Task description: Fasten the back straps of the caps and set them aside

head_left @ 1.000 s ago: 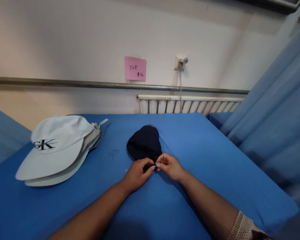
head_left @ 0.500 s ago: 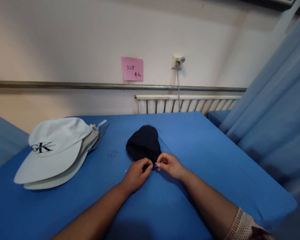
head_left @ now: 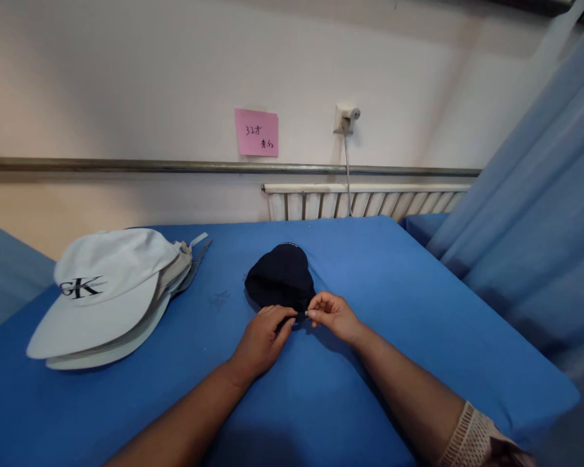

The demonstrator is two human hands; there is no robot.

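A dark cap (head_left: pixel 281 275) lies on the blue-covered bed, its crown away from me and its back strap towards me. My left hand (head_left: pixel 261 338) is closed in a pinch on the near edge of the cap, at the strap. Opposite it, my right hand (head_left: pixel 335 319) pinches the strap's other side, where a small light-coloured bit, perhaps a buckle, shows at the fingertips. The fingers partly hide the strap, so how it is fastened cannot be made out.
To the left sits a stack of caps, with a white cap (head_left: pixel 111 266) on top. Blue curtains (head_left: pixel 530 214) hang at the right. Behind the bed (head_left: pixel 394 272) are a radiator (head_left: pixel 311 206), a metal rail (head_left: pixel 175 167), a pink note (head_left: pixel 257 133) and a plugged-in socket (head_left: pixel 344 120).
My right hand has shifted slightly up and the left fingers have straightened a little along the strap. The cap has hardly moved.
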